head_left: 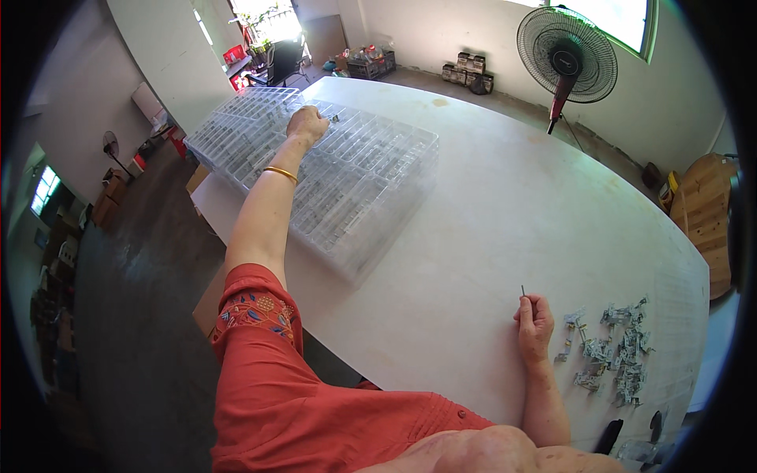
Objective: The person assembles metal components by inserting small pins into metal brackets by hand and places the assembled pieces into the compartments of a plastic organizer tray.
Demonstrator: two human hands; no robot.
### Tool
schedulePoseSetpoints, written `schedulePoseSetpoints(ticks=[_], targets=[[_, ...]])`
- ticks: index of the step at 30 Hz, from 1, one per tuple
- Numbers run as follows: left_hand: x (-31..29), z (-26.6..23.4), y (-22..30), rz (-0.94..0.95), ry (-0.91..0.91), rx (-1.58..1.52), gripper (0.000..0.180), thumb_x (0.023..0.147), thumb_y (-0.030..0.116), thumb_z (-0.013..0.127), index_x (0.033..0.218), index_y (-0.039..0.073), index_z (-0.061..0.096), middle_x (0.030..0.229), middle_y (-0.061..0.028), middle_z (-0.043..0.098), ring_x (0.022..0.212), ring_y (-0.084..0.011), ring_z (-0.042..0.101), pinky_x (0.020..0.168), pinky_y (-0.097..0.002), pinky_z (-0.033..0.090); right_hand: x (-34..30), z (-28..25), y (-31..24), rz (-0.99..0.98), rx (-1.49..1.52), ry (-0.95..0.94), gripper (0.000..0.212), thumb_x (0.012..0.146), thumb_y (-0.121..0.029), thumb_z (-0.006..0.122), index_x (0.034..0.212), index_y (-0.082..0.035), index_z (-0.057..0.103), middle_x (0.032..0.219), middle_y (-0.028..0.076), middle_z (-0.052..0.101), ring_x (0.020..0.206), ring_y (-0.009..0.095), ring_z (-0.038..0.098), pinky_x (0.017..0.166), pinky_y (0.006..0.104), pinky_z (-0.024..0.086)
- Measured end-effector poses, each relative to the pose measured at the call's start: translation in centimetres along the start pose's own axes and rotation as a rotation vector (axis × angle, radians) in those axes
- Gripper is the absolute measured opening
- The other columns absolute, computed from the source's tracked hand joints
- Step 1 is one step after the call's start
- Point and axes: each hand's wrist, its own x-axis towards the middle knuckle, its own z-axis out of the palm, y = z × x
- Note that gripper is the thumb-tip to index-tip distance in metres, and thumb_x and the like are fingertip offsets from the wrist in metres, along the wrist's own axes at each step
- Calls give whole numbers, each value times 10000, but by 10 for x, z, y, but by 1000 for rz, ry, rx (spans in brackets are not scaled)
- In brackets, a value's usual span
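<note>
My left hand [306,124] is stretched far out over a stack of clear plastic compartment trays [371,162]. Its fingers are pinched, with a small shiny metal part [335,118] at the tips, just above the top tray's cells. Many cells hold small greyish pieces, too small to name. On the white table my right hand [535,319] rests on its side, closed around a thin dark metal pin [522,290] that sticks up past the thumb and finger. A loose heap of small metal parts [619,347] lies to the right of it.
The white table [489,213] curves away to the far side. A second clear tray stack [244,110] adjoins at the far left. Dark objects [611,436] lie by the near right edge. Beyond the table stand a fan [566,59] and a wooden round top [704,225].
</note>
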Motion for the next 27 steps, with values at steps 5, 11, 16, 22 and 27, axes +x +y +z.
schedulePoseSetpoints(ticks=[5, 11, 16, 22, 27], targets=[[4, 5, 16, -28, -129, 101, 280, 738, 308, 675, 854, 56, 713, 926, -179, 715, 912, -307, 687, 833, -391, 524, 0, -2, -1, 5, 10, -7, 66, 981, -104, 561, 961, -45, 583, 651, -31, 547, 566, 29, 479, 509, 195, 370], [-3, 5, 32, -63, -183, 146, 387, 772, 229, 617, 1070, -5, 696, 1137, -248, 660, 1096, -372, 637, 957, -427, 499, -1, -4, -2, 33, -23, -35, 67, 994, -118, 546, 971, -62, 574, 684, -44, 520, 602, 29, 459, 537, 186, 361], [-3, 6, 20, -23, -124, 165, 370, 767, 276, 630, 1004, 2, 706, 1058, -238, 680, 1028, -365, 656, 913, -427, 509, -3, -1, -4, 34, -10, -45, 70, 996, -125, 544, 974, -66, 574, 684, -46, 520, 598, 28, 454, 538, 184, 362], [-33, -30, 65, 148, -67, 122, 334, 792, 248, 620, 977, -21, 690, 1044, -252, 666, 990, -378, 657, 875, -446, 520, -2, -1, -2, 24, 11, -18, 69, 986, -102, 552, 956, -44, 576, 673, -31, 542, 591, 30, 472, 529, 193, 367], [-146, -65, 153, 703, 156, -197, 137, 821, 158, 675, 835, 22, 679, 873, -174, 655, 814, -338, 642, 742, -417, 512, 1, -5, 4, 17, 15, -6, 75, 992, -116, 544, 970, -48, 567, 677, -31, 545, 594, 30, 472, 532, 194, 373]])
